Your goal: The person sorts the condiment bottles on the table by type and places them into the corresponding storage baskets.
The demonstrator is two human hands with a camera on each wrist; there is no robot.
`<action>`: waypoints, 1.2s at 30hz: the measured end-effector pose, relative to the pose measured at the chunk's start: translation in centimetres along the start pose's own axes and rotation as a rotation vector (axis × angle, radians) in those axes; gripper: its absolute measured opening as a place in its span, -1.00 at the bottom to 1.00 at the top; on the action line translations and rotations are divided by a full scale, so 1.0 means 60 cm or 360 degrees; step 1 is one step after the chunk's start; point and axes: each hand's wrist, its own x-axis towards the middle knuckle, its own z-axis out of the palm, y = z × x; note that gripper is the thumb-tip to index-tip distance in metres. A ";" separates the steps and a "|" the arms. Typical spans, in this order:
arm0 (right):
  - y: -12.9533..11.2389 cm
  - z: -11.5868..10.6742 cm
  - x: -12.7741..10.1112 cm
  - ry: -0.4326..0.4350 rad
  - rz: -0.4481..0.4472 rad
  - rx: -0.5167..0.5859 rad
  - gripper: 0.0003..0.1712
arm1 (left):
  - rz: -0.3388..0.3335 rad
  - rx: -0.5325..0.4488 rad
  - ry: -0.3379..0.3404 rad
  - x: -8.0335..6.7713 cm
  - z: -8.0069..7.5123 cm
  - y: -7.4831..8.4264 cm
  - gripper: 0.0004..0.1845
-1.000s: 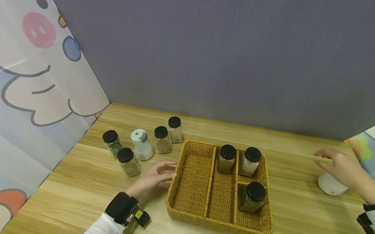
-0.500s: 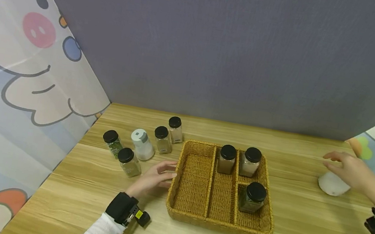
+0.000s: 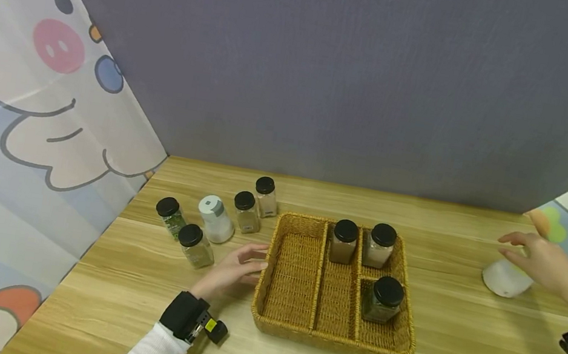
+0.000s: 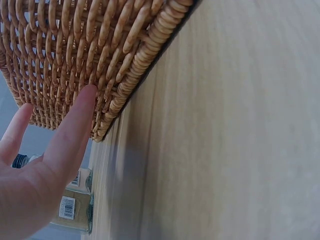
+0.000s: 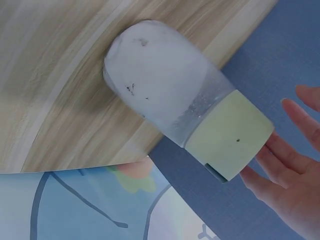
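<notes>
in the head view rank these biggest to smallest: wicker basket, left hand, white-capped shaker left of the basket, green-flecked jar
1. Wicker basket
2. Left hand
3. White-capped shaker
4. Green-flecked jar, slightly smaller than the shaker

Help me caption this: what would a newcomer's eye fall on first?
Probably the woven basket mid-table, three black-lidded jars standing in its compartments and the left hand at its side. Next, perhaps the cartoon backdrop, left; then, far right, the right hand by the green-capped bottle.

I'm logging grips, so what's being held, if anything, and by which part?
Nothing, it seems: left hand just touches the basket; right hand is at the shaker's cap, without a visible grip.
</notes>
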 end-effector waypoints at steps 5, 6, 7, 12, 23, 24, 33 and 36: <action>0.007 0.000 0.000 -0.0048 0.0062 -0.0032 -0.72 | 0.0000 0.0001 0.0008 0.000 0.001 0.000 -0.36; 0.008 0.000 0.000 -0.0065 0.0080 -0.0044 -0.70 | 0.0002 0.0000 0.0008 0.000 0.001 0.000 -0.36; 0.010 -0.001 0.000 -0.0081 0.0094 -0.0057 -0.70 | 0.0003 -0.0001 0.0008 0.000 0.001 0.000 -0.36; 0.015 -0.002 0.002 -0.0151 0.0134 -0.0088 -0.66 | 0.0002 0.0004 0.0012 -0.001 0.000 -0.002 -0.37; 0.032 -0.009 -0.006 -0.0272 0.0217 -0.0063 -0.55 | -0.0024 -0.0005 0.0015 0.001 -0.001 -0.002 -0.40; 0.034 -0.009 -0.007 -0.0273 0.0217 -0.0055 -0.55 | -0.0027 -0.0004 0.0016 0.001 -0.001 0.000 -0.40; 0.042 -0.007 -0.009 -0.0265 0.0221 -0.0058 -0.53 | -0.0025 0.0044 0.0014 -0.015 0.012 0.031 -0.40; 0.044 -0.006 -0.007 -0.0290 0.0240 -0.0079 -0.49 | -0.0027 0.0043 0.0010 -0.016 0.012 0.032 -0.40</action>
